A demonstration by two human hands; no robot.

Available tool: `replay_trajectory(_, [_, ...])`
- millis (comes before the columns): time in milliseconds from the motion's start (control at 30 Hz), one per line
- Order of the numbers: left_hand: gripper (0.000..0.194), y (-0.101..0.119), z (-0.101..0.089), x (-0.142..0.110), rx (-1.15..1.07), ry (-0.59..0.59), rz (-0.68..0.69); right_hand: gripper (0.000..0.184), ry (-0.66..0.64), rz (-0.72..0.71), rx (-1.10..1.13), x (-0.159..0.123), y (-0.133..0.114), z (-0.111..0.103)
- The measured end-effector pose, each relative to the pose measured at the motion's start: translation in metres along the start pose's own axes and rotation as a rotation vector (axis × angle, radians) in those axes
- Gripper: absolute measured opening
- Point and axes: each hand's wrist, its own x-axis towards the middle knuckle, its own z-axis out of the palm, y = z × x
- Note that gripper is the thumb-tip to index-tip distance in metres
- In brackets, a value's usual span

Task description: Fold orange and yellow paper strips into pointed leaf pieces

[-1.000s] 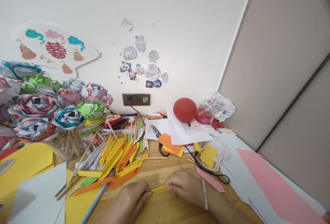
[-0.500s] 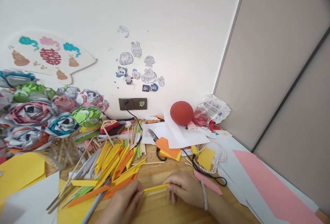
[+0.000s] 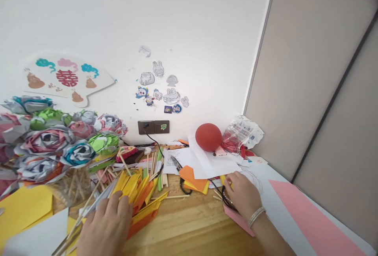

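Left hand [image 3: 104, 220] palm down, fingers bent and slightly parted, laid over the near end of the folded yellow strips [image 3: 130, 183]; whether it pinches one cannot be told, fingertips hidden or too mixed with the paper; right hand [image 3: 242, 191] well apart from it, fingers drawn in at a small yellow item [image 3: 222, 179], touching or nearly so; a firm grip cannot be confirmed.

Change: half a second ago both hands held one yellow strip stretched between them over the worktop [image 3: 177, 228]; now they have parted and no strip spans the gap; it cannot be singled out, perhaps lying among the others under the left hand; reads as a break in handling that strip, its folding probably done or paused, the two hands now busy at separate spots.

Close by: orange strips [image 3: 137, 226] just beside the left hand; black cord [image 3: 226, 199] and pink strip [image 3: 238, 220] near the right, bead strand [image 3: 255, 178] partly covered by it.

Farther out: orange sheets [image 3: 189, 174] between the hands, toward the wall, over part of the scissors [image 3: 177, 164]; red balloon [image 3: 208, 137] on white paper; paper flowers [image 3: 49, 140] massed at left.
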Motion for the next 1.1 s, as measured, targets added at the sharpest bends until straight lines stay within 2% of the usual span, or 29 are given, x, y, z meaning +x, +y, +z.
replay_trajectory(33, [0.029, 0.0, 0.0, 0.0, 0.12, -0.049, 0.017, 0.025, -0.11, 0.071, -0.095, 0.001, 0.004, -0.001])
replay_trajectory(100, [0.038, 0.005, 0.004, -0.001, 0.235, -0.08, 0.054, 0.017, -0.196, 0.132, -0.141, 0.001, 0.009, 0.001])
replay_trajectory(167, [0.038, 0.012, 0.012, -0.005, 0.223, -0.109, 0.072, 0.012, -0.243, 0.136, -0.153, -0.003, 0.009, 0.007])
replay_trajectory(267, [0.033, 0.023, 0.023, -0.012, 0.097, -0.183, 0.187, 0.01, -0.258, 0.084, -0.152, -0.009, 0.005, 0.014])
replay_trajectory(400, [0.034, 0.025, 0.03, -0.017, 0.035, -0.184, 0.273, 0.008, -0.166, 0.086, -0.131, -0.01, 0.002, 0.01])
replay_trajectory(500, [0.034, 0.017, 0.037, -0.018, 0.094, -0.128, 0.269, 0.023, -0.07, 0.112, -0.141, -0.006, 0.005, 0.003])
replay_trajectory(633, [0.037, 0.012, 0.041, -0.017, 0.12, -0.031, 0.263, 0.021, 0.122, 0.067, -0.139, -0.003, 0.012, -0.001])
replay_trajectory(767, [0.038, 0.02, 0.036, -0.016, 0.111, 0.044, 0.318, 0.026, 0.335, 0.04, -0.08, -0.003, 0.018, -0.001])
replay_trajectory(833, [0.035, 0.024, 0.033, -0.015, 0.077, 0.122, 0.334, 0.03, 0.49, -0.032, 0.047, -0.005, 0.015, -0.001])
replay_trajectory(900, [0.033, 0.028, 0.028, -0.012, 0.028, 0.224, 0.366, 0.032, 0.561, -0.158, 0.282, -0.01, 0.006, -0.001])
replay_trajectory(933, [0.032, 0.03, 0.024, -0.011, 0.002, 0.268, 0.389, 0.03, 0.535, -0.232, 0.428, -0.014, -0.002, 0.0])
replay_trajectory(1000, [0.035, 0.035, 0.017, -0.008, -0.058, 0.334, 0.433, 0.027, 0.36, -0.405, 0.667, -0.026, -0.02, 0.004])
replay_trajectory(1067, [0.037, 0.043, 0.009, -0.008, -0.13, 0.343, 0.485, 0.022, 0.168, -0.65, 0.784, -0.037, -0.039, 0.012])
replay_trajectory(1100, [0.033, 0.047, 0.007, -0.009, -0.171, 0.316, 0.525, 0.02, 0.092, -0.728, 0.85, -0.042, -0.047, 0.017])
